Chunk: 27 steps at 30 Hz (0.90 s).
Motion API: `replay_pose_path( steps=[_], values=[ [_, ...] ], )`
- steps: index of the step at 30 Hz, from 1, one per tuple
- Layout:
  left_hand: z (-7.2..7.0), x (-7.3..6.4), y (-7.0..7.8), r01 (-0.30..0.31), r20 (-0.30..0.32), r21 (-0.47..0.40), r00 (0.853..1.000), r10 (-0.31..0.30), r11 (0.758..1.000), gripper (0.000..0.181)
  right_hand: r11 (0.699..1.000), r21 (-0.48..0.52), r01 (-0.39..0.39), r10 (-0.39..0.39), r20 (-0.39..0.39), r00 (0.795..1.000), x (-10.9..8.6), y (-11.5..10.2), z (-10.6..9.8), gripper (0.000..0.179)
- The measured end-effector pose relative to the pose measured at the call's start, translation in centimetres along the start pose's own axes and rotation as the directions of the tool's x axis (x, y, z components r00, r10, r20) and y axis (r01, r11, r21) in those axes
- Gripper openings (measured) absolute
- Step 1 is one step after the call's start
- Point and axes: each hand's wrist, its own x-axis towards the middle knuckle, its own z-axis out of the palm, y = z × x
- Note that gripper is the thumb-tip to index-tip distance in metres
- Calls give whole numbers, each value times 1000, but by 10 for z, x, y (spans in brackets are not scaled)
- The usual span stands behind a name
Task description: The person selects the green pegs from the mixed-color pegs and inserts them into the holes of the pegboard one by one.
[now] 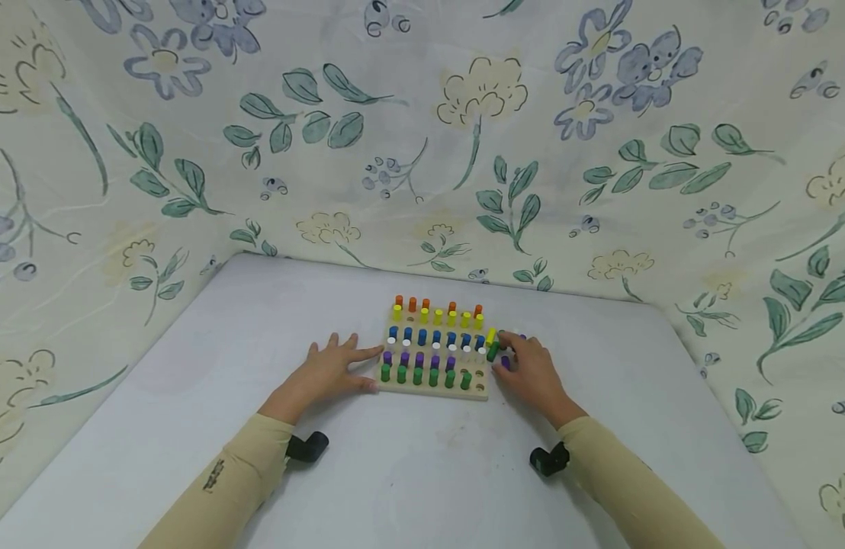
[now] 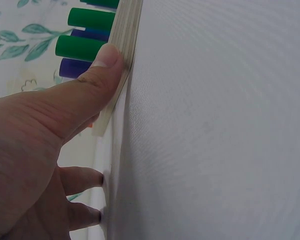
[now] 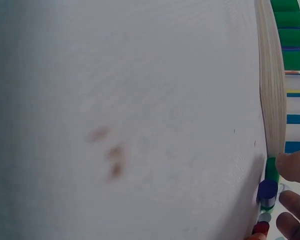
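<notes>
A wooden peg board point(image 1: 432, 391) on the table bears rows of orange, yellow, blue, white, purple and green pegs. At its left edge, my left hand point(image 1: 333, 370) lies with fingers spread, the index finger and thumb touching the board. The left wrist view shows that thumb point(image 2: 107, 56) against the board's side, close to a green peg point(image 2: 82, 48). Beyond the right edge, my right hand point(image 1: 532, 371) has its thumb and index finger about a loose green peg point(image 1: 493, 351). In the right wrist view, the thumb point(image 3: 292, 166) meets this green peg point(image 3: 271, 169).
A loose yellow peg point(image 1: 491, 336) lies by the board's right edge. A purple peg point(image 1: 506, 362) and others lie partly hidden under the right hand. A red peg point(image 3: 261, 228) shows in the right wrist view. Floral cloth point(image 1: 422, 152) hangs behind the white table point(image 1: 422, 473).
</notes>
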Motion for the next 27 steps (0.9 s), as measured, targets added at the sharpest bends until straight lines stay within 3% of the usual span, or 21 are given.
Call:
replay_pose_path(
  steps=[27],
  values=[
    [3,-1,-1,13,-3,-3,1000,-13,1000,77,998,-55,4,-5,-15,1000,11,-5,7,59]
  ],
)
